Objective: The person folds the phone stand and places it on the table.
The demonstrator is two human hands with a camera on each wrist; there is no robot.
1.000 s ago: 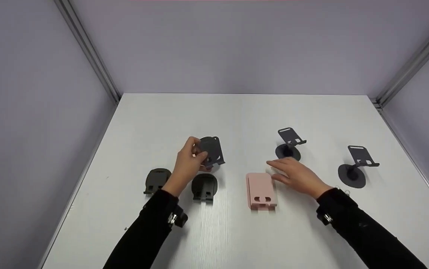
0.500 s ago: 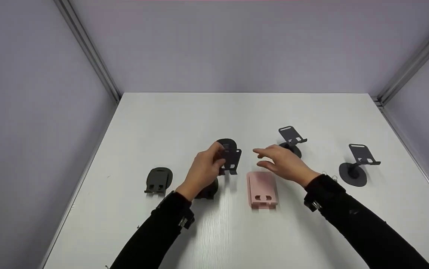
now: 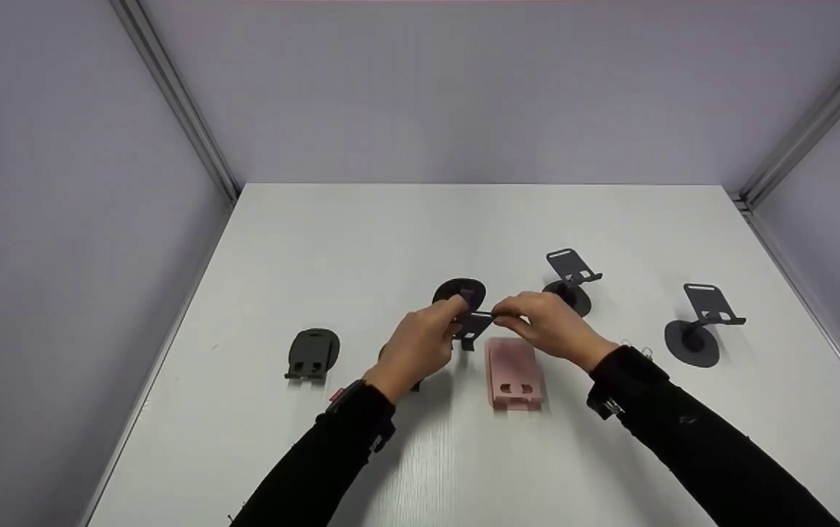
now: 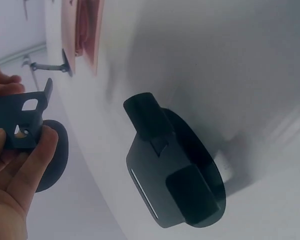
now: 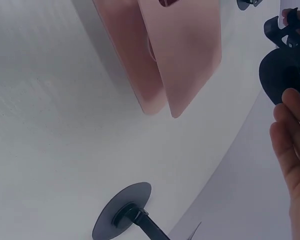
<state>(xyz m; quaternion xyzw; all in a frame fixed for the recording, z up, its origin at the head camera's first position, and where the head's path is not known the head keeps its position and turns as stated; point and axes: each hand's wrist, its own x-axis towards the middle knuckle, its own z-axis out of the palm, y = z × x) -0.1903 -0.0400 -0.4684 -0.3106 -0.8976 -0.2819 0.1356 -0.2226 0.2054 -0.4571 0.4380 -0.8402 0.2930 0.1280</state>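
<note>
Shifted rightward, the dark stand [image 3: 475, 320] bridges left grip [image 3: 421, 340] and right grip [image 3: 550, 320].

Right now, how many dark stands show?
5: leftmost folded stand; second folded stand, mostly behind left hand in head view; held stand, right hand gripping its edge; rear opened stand; rightmost opened stand.

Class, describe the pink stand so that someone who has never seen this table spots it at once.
On the white table, find the dark stand in the grip of the left hand and the right hand. The pink stand lies folded just on the near side of the right hand. It alone is pink; all the other stands are dark.
</note>
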